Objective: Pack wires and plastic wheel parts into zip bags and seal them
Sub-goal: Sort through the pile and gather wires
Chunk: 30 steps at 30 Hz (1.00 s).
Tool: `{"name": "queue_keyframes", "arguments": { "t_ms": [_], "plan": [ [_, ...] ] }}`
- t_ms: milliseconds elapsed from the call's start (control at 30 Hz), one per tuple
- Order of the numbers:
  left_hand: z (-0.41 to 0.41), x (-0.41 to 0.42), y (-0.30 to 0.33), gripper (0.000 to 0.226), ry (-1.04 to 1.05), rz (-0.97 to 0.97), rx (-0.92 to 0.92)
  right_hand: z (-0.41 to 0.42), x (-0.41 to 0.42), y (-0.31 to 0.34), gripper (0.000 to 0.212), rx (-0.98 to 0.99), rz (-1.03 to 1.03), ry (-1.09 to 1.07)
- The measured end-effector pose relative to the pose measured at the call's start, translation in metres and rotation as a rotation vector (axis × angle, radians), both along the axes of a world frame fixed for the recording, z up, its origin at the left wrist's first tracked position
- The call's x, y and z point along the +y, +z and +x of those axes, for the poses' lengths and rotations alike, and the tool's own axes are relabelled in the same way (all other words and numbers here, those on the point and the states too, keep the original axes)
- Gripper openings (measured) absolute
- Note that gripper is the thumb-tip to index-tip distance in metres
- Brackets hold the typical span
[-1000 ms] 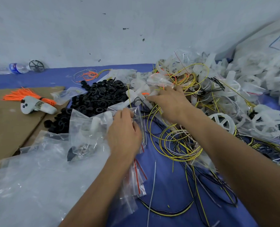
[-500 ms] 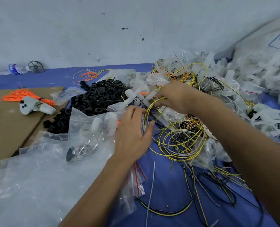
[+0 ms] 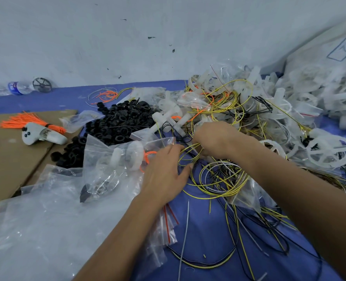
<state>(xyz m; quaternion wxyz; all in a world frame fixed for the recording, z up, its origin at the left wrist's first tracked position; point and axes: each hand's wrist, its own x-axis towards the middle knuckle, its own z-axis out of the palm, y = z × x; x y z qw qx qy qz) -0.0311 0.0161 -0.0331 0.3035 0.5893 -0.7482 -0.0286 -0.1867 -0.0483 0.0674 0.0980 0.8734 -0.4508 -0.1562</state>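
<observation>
Basically right hand (image 3: 214, 138) is curled, pinching yellow wires (image 3: 218, 179) just right of the zip bag (image 3: 115, 163); fingertips hidden in the tangle. Left hand (image 3: 164, 171) lies spread at the bag mouth. Bag contents blurry: white wheel part (image 3: 131, 157) inside.

Scuffed pale wall (image 3: 127, 37) behind blue floor covering (image 3: 204, 226)

Upper left of the frame: plastic water bottle (image 3: 16, 88) lying on its side against the wall (image 3: 127, 37), dark spoked wheel (image 3: 42, 85) just beside it. Left edge: brown cardboard sheet (image 3: 8, 159) bearing a bundle of orange cable ties (image 3: 24, 120) and, touching it, a white handheld controller (image 3: 40, 136). Centre left: heap of black rings (image 3: 117, 124) on blue cloth (image 3: 204, 230); upper right corner: large white sack (image 3: 330, 51) with blue print.
</observation>
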Motion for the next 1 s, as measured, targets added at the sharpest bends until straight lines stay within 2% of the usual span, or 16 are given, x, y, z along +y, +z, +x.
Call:
{"name": "queue_keyframes", "arguments": {
  "t_ms": [100, 167, 233, 300, 367, 600, 700, 800, 867, 1000],
  "plan": [
    [0.0, 0.0, 0.002, 0.041, -0.049, -0.022, 0.05, 0.002, 0.003, 0.013, 0.004, -0.023, 0.081, 0.01],
    [0.0, 0.0, 0.003, 0.042, -0.099, -0.018, 0.075, 0.005, 0.005, 0.022, 0.008, -0.065, 0.161, 0.024],
    [0.0, 0.0, 0.003, 0.032, -0.114, -0.018, 0.101, 0.007, 0.008, 0.029, 0.011, -0.113, 0.187, 0.051],
    [0.0, 0.0, 0.003, 0.019, -0.111, -0.034, 0.2, 0.01, 0.01, 0.035, 0.01, -0.159, 0.168, 0.097],
    [0.001, 0.0, 0.005, 0.016, -0.09, -0.054, 0.375, 0.013, 0.013, 0.04, 0.01, -0.224, 0.135, 0.147],
    [-0.004, 0.001, 0.018, 0.033, -0.105, -0.002, 0.935, 0.02, 0.023, 0.049, 0.014, -0.671, 0.202, 0.185],
    [-0.003, 0.001, 0.022, 0.044, -0.141, 0.043, 1.03, 0.021, 0.025, 0.049, 0.022, -0.869, 0.172, 0.176],
    [-0.005, 0.002, 0.026, 0.043, -0.101, -0.009, 1.086, 0.022, 0.028, 0.039, 0.035, -1.049, 0.183, 0.072],
    [-0.006, 0.004, 0.027, 0.037, -0.053, -0.049, 1.162, 0.025, 0.034, 0.025, 0.042, -1.082, 0.202, -0.017],
    [-0.006, 0.003, 0.028, 0.037, 0.012, -0.045, 1.289, 0.034, 0.049, -0.011, 0.046, -0.99, 0.079, -0.089]
  ]
}}
